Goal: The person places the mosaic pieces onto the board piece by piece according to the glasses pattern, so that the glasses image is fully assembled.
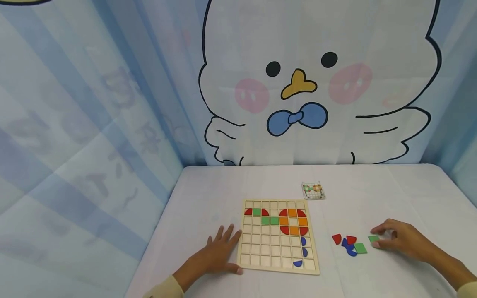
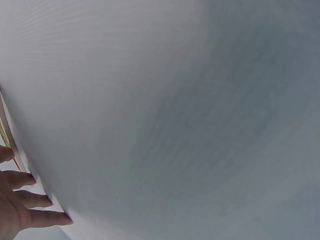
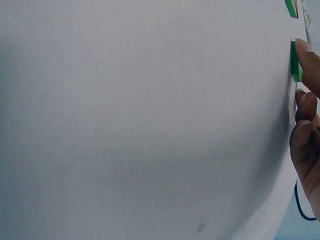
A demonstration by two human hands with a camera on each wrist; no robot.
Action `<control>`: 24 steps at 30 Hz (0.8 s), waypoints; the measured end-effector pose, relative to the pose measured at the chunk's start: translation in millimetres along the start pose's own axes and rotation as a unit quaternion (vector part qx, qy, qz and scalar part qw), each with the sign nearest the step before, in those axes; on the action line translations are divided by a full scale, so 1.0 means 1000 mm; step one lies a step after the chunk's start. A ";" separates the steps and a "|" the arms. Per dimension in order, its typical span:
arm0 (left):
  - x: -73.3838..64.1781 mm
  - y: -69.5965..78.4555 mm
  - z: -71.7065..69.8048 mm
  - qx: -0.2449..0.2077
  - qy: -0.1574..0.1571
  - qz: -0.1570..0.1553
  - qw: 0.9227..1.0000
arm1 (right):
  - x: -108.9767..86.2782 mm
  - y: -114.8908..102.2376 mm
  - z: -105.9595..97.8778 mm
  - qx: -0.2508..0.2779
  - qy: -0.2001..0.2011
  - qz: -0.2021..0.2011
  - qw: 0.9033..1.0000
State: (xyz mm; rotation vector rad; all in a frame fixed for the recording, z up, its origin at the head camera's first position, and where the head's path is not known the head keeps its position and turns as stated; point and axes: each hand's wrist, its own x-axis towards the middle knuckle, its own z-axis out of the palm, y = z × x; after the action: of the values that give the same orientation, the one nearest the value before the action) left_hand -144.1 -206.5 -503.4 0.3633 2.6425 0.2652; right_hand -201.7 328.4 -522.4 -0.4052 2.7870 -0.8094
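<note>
A wooden grid board (image 1: 261, 250) lies on the table, with red, green and orange pieces set in its upper cells. Several blue half-round pieces (image 1: 304, 252) sit at its lower right. My left hand (image 1: 220, 251) is spread flat at the board's left edge, the thumb by the near corner; the left wrist view shows its extended fingers (image 2: 34, 199). To the right of the board, my right hand (image 1: 404, 239) pinches a green square tile (image 1: 373, 239) between thumb and index finger, low over the table. In the right wrist view the thumb lies against that tile (image 3: 296, 65).
Between board and right hand lies a loose group: red pieces (image 1: 337, 239), blue pieces (image 1: 350, 247) and another green tile (image 1: 360, 248). A small pattern card (image 1: 313, 191) rests beyond the board. Printed curtains (image 1: 298, 145) hang behind and beside the white table (image 1: 216, 186).
</note>
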 end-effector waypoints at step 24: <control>0.001 0.001 0.001 0.003 0.005 -0.002 1.000 | -0.008 -0.005 0.010 0.039 0.004 0.000 0.999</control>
State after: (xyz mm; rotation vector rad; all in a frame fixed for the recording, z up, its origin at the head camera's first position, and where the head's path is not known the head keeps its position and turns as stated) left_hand -144.5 -205.2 -504.2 0.3607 2.6542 0.2579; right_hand -190.0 321.9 -526.8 -0.3901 2.7529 -0.9183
